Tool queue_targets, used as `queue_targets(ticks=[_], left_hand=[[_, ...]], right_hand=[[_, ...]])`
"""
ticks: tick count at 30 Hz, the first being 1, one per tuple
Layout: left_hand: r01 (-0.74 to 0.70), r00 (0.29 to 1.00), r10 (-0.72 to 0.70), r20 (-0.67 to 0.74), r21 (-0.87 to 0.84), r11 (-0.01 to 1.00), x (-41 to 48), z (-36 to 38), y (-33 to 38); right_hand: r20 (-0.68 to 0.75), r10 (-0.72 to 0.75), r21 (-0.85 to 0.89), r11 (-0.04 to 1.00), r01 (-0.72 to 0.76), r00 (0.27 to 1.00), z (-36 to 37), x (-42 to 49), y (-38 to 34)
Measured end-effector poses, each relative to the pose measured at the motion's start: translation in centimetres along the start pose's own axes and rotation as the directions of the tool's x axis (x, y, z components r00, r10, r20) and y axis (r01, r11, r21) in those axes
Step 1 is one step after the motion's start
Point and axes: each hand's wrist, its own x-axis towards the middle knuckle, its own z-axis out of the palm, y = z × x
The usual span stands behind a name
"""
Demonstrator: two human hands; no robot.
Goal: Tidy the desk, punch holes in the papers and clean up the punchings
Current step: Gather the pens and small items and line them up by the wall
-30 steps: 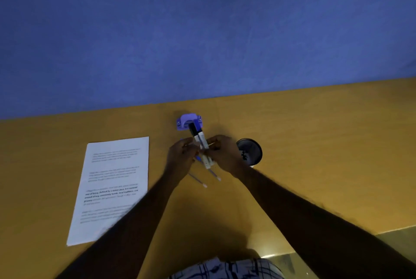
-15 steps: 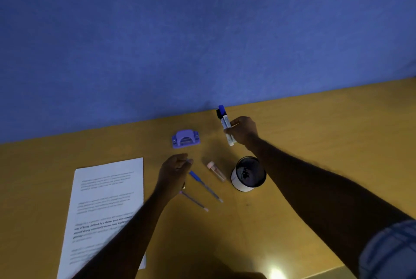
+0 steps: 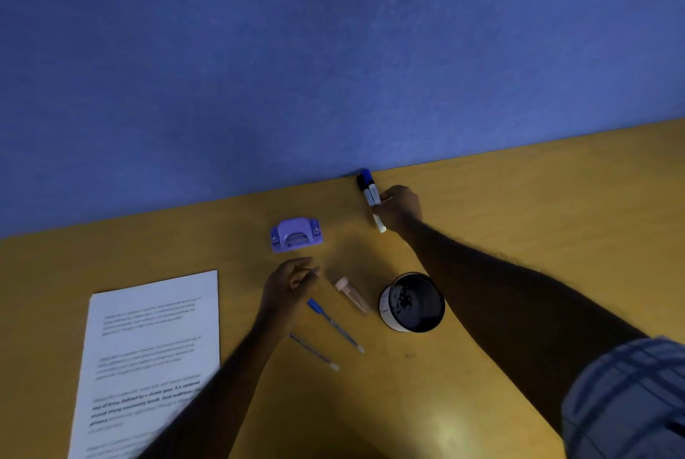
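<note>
Right hand (image 3: 398,208) is right of the hole punch (image 3: 296,235) and a bit farther back, close to the blue wall (image 3: 333,51). Its fingers are curled tight round two markers (image 3: 371,195) held together, one blue-capped and one black-capped. Caps point toward the wall, and the white ends stick out below the fist. Can't tell whether the marker ends touch the desk (image 3: 519,199).

Left hand (image 3: 293,284) is just in front of the hole punch, apart from it. Fingers are loosely curled, thumb near the forefinger, nothing visible in the hand. Can't tell if it rests on the desk or hovers.

The hole punch, purple, sits on the desk, untouched. The printed paper (image 3: 155,347) lies flat to the front-left of the punch, with the left forearm across its near corner.

To the front-right of the punch are a small pinkish tube (image 3: 351,293) lying down, a blue-capped pen (image 3: 333,325), a second pen (image 3: 313,351) and a dark-lined white cup (image 3: 411,302) standing upright. All of them are clear of both hands.
</note>
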Motion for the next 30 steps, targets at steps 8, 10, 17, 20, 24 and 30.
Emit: queue_targets(ticks=[8, 10, 17, 20, 24, 30], left_hand=[[0.007, 1.0, -0.007, 0.004, 0.026, 1.0, 0.3, 0.6, -0.1], [0.013, 1.0, -0.013, 0.007, 0.013, 1.0, 0.2, 0.6, -0.2], [0.007, 1.0, -0.007, 0.013, 0.027, 1.0, -0.3, 0.2, -0.2], [0.001, 1.0, -0.002, 0.013, 0.031, 1.0, -0.4, -0.1, -0.3], [-0.021, 1.0, 0.02, 0.015, 0.05, 0.999, -0.6, -0.5, -0.5], [-0.031, 0.999, 0.03, 0.018, 0.043, 0.999, -0.9, -1.5, -0.8]], right_hand=[[-0.033, -0.04, -0.05, 0.998, 0.038, 0.999, 0.1, -0.1, 0.6], [-0.028, -0.037, -0.069, 0.997, 0.035, 0.999, 0.2, -0.1, 0.7], [-0.034, -0.065, -0.168, 0.984, 0.058, 0.997, 0.1, -0.4, 0.9], [-0.023, -0.07, -0.197, 0.978, 0.065, 0.997, -0.1, -0.3, 0.8], [0.001, -0.082, -0.218, 0.973, 0.08, 0.997, -0.3, -0.6, 0.5], [-0.035, -0.108, -0.171, 0.98, 0.1, 0.994, -1.4, -1.4, 0.2]])
